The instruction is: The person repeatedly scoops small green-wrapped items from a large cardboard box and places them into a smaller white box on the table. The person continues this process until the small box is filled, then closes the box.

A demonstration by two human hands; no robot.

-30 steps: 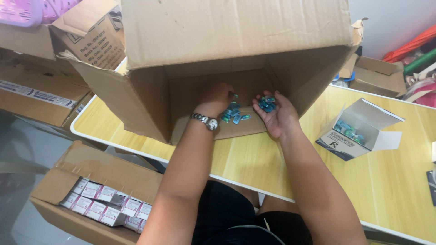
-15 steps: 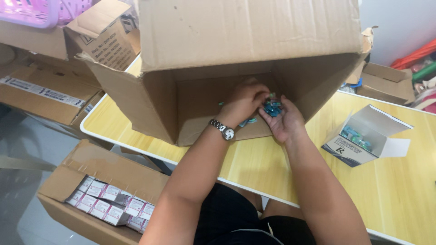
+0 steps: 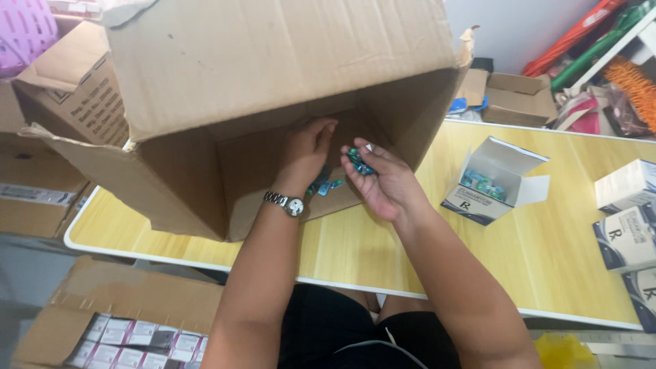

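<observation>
A big cardboard box (image 3: 191,171) lies on its side on the wooden table (image 3: 383,246), its opening towards me. My left hand (image 3: 307,154), with a metal watch on the wrist, reaches inside the box, fingers spread over several small teal packets (image 3: 326,186) on the box floor. My right hand (image 3: 383,179) is palm up at the box mouth and cups a few teal packets (image 3: 360,162). A small white carton (image 3: 495,181) stands open to the right with more teal packets inside.
More white cartons (image 3: 625,225) sit at the table's right edge. A cardboard box of pink-and-white cartons (image 3: 130,335) stands on the floor at lower left. Other cardboard boxes (image 3: 516,99) and coloured clutter lie behind the table.
My left hand has left my right palm and gone back deeper into the box. My right hand stays cupped with packets. The view has shifted, showing more cartons at right.
</observation>
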